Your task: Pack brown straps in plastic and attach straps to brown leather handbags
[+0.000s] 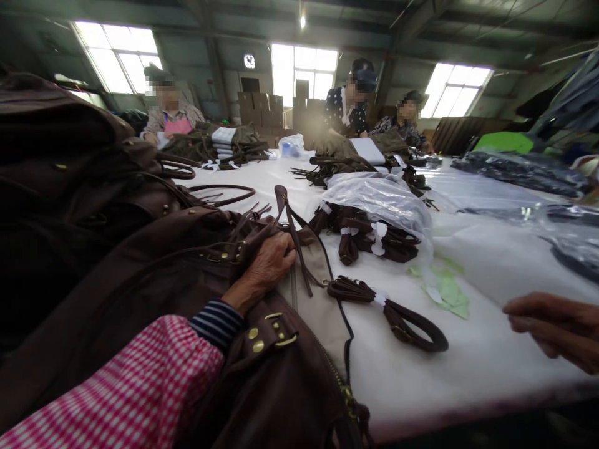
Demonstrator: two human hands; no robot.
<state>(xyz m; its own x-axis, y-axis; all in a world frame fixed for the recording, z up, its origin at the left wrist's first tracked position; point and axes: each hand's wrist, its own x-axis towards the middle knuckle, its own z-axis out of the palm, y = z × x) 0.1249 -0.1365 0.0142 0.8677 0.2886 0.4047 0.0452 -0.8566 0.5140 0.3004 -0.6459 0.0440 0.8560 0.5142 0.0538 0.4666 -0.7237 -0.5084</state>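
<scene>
A dark brown leather bag [262,386] with brass buckles and a zip lies in front of me, its opening spread to show a beige lining [311,268]. My left hand [266,265], in a pink checked sleeve, is closed on the upper edge of this bag; its fingertips are partly hidden. A leather tag with a thin strap [292,224] hangs beside its knuckles. Right of the bag, a bundled brown shoulder strap [412,321] with a white wrap rests on the table. At the right edge, my right hand [556,324] hovers over the table, fingers stretched out, holding nothing visible.
More brown bags [70,187] are piled at left. Several wrapped straps [374,234] lie under clear plastic [379,193], near green scraps [449,290]. Across the white table [421,386], several people stand by stacked bags [224,146]. Plastic-wrapped goods [519,171] lie at right.
</scene>
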